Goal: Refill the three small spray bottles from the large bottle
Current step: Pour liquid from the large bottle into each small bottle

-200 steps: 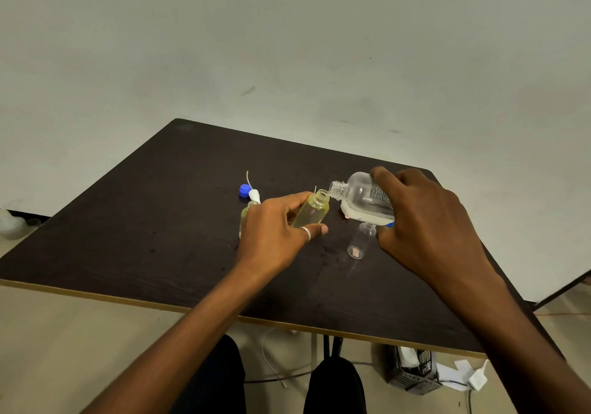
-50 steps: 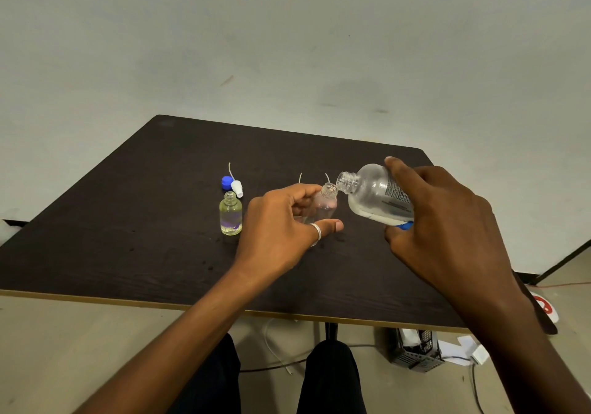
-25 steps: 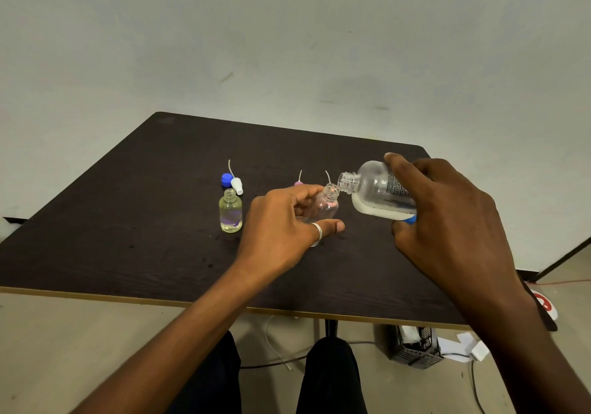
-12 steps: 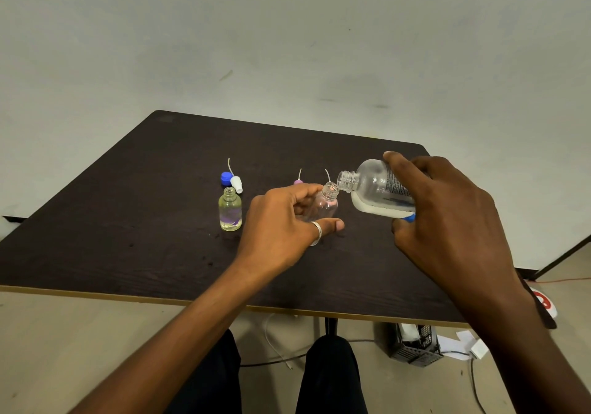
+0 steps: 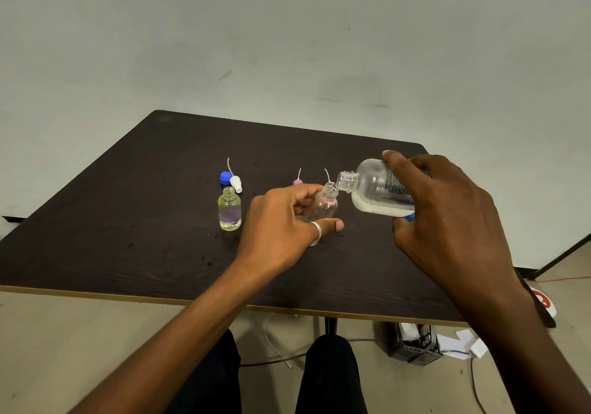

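Observation:
My right hand (image 5: 447, 218) grips the large clear bottle (image 5: 374, 191), tipped on its side with its open neck at the mouth of a small clear bottle (image 5: 323, 207). My left hand (image 5: 281, 225) holds that small bottle tilted above the dark table (image 5: 128, 222). A small bottle with yellowish liquid (image 5: 229, 209) stands uncapped and upright to the left. A third small bottle is not visible.
A blue cap (image 5: 225, 177) and a white spray head with tube (image 5: 236, 183) lie behind the yellowish bottle. A pink spray head (image 5: 297, 181) shows behind my left hand. A black basket (image 5: 412, 343) and cables sit on the floor under the table.
The large bottle has tipped a little further toward the small clear bottle's mouth. Eight seconds ago my left hand held the yellowish bottle, which now stands on the table.

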`<state>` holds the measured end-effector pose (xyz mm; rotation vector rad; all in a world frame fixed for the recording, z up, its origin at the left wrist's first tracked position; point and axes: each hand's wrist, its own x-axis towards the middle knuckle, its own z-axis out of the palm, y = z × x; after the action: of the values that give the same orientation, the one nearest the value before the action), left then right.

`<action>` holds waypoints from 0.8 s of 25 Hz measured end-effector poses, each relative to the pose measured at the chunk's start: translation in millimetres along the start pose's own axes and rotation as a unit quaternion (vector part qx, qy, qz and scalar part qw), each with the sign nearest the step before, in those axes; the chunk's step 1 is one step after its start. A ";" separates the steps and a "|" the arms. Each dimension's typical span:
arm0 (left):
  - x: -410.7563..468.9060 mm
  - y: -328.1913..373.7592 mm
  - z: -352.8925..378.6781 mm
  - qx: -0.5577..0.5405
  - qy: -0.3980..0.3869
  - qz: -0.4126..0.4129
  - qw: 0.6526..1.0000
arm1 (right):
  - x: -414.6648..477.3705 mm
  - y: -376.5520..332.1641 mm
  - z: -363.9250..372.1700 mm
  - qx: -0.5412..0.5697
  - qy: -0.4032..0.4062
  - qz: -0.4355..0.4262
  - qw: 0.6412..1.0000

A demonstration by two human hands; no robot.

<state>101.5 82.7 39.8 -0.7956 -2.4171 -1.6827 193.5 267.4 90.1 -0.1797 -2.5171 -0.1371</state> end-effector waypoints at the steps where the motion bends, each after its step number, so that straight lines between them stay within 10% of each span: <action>1: 0.0 0.0 0.1 -0.003 0.000 0.000 1.000 | 0.0 0.0 0.2 0.001 0.001 -0.001 1.000; 20: 0.0 0.2 0.4 -0.005 -0.001 -0.005 1.000 | -0.8 1.5 2.2 -0.001 -0.002 -0.002 1.000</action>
<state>101.7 83.0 39.9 -0.7876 -2.4202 -1.7007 193.1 269.1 88.0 -0.1761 -2.5214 -0.1417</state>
